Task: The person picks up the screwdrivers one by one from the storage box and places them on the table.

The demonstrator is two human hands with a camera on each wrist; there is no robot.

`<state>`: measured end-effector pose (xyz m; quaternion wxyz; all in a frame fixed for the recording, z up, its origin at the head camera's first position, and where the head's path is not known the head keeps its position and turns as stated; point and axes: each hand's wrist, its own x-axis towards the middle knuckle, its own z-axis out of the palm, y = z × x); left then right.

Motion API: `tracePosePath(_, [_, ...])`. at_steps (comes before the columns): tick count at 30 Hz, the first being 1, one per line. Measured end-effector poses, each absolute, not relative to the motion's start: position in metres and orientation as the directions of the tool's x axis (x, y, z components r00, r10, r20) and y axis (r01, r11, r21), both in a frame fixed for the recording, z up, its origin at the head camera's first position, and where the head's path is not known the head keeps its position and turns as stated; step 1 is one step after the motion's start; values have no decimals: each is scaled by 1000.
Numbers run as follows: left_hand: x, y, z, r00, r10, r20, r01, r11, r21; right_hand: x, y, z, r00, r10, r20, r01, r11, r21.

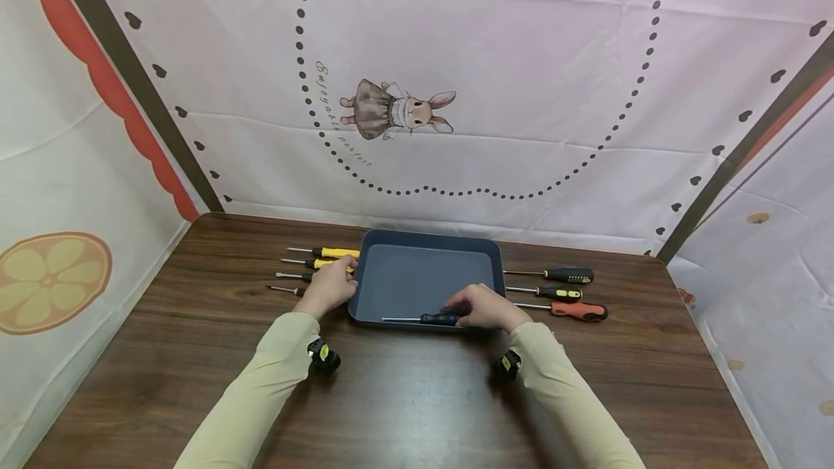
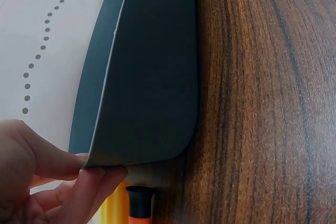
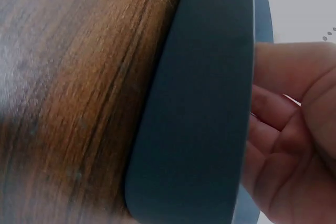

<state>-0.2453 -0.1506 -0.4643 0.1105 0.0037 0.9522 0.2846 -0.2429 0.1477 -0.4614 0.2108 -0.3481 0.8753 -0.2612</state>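
A dark grey rectangular tray [image 1: 426, 273] sits on the table. My left hand [image 1: 332, 282] is at its left end. In the left wrist view the left thumb and fingers [image 2: 94, 182] pinch the tray's rim at the corner. Inside the tray, along its near wall, lies a screwdriver [image 1: 439, 319] with a black handle and a thin shaft pointing left. My right hand [image 1: 485, 307] reaches over the near wall with curled fingers at the handle's right end. In the right wrist view the tray wall [image 3: 205, 103] hides those fingertips and the screwdriver.
Left of the tray lie several screwdrivers, two with yellow handles [image 1: 335, 252], partly behind the left hand. To the right are a black-handled screwdriver [image 1: 569, 276], a black-and-yellow one [image 1: 560, 294] and an orange one [image 1: 578, 311]. A printed cloth [image 1: 521, 93] hangs behind the wooden table [image 1: 404, 396].
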Motion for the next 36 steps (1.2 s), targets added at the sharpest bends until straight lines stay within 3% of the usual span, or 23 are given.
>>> tracePosePath(8, [-246, -152, -466, -977, 74, -202, -50, 836, 547, -242, 145, -465, -691, -704, -161, -530, 646, -550])
tracePosePath(18, [-246, -152, -467, -975, 82, -206, -47, 831, 555, -240, 149, -470, -713, -693, -105, -524, 627, -576])
tracePosePath(25, [-245, -152, -467, -977, 73, -203, -49, 841, 539, -241, 158, -471, -759, -645, -85, -413, 579, -703])
tracePosePath(36, [-244, -151, -467, -977, 75, -198, -47, 835, 548, -238, 183, -472, -871, -491, 28, -239, 372, -897])
